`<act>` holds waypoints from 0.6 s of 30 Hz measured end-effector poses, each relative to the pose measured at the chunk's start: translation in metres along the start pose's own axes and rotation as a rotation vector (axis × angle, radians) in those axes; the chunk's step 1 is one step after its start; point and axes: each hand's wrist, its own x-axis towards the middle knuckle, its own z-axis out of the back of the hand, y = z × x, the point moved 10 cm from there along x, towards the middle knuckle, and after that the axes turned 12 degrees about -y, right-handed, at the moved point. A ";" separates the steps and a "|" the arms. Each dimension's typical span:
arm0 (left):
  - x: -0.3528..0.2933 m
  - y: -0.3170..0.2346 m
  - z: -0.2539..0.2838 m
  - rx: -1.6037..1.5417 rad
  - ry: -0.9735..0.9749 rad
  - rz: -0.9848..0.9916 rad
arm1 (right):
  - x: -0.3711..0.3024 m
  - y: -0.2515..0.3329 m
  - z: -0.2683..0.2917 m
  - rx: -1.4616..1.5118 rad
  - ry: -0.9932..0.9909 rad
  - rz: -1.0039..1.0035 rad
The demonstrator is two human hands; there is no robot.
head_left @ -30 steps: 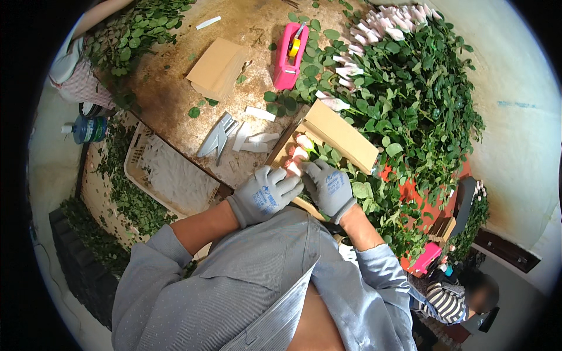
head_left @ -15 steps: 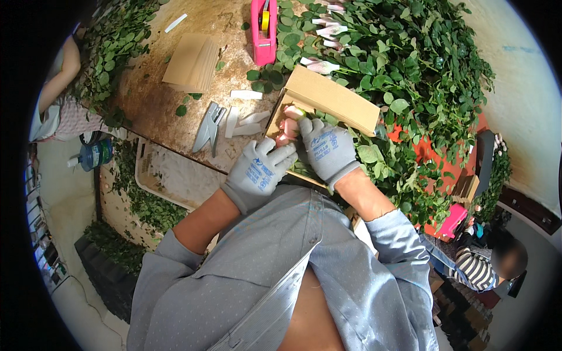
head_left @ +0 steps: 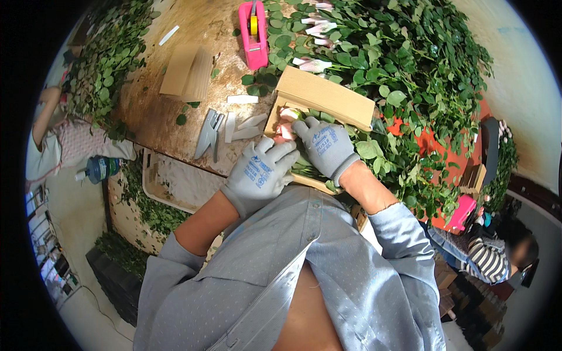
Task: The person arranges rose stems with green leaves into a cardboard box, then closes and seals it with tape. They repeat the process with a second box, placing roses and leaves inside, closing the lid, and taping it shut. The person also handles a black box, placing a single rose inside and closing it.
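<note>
The left hand (head_left: 261, 172), in a grey glove printed in blue, bends its fingers at the near left side of an open tan cardboard box (head_left: 328, 96), while the right hand (head_left: 328, 146), gloved alike, lies over leafy green stems inside; the contact under the fingertips is hidden. Just beyond the grip, pale pink rose heads (head_left: 285, 121) sit in the box. Near the grip's left are a grey metal stapler (head_left: 207, 134) and flat white strips (head_left: 242, 100); farther that way lies a tan stack of cardboard sheets (head_left: 184, 73). Ahead of the grip is a bright pink tape dispenser (head_left: 255, 54); rightward spreads a dense green heap of leafy stems (head_left: 421, 52).
</note>
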 end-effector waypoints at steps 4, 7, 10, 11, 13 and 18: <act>0.015 0.004 0.002 0.029 0.014 0.046 | 0.001 -0.007 0.003 0.110 0.039 -0.078; 0.012 0.010 -0.011 0.007 0.029 0.053 | 0.000 -0.009 0.011 0.151 -0.018 -0.063; 0.013 0.012 -0.012 -0.038 0.020 0.063 | 0.008 -0.016 0.029 0.113 -0.066 -0.134; 0.013 0.011 -0.011 -0.032 0.022 0.068 | 0.011 -0.019 0.033 0.091 -0.105 -0.166; 0.014 0.008 -0.009 -0.020 0.020 0.080 | 0.016 -0.019 0.034 0.009 -0.171 -0.164; 0.015 0.004 -0.007 0.046 -0.006 0.005 | 0.022 -0.015 0.013 -0.002 -0.120 -0.129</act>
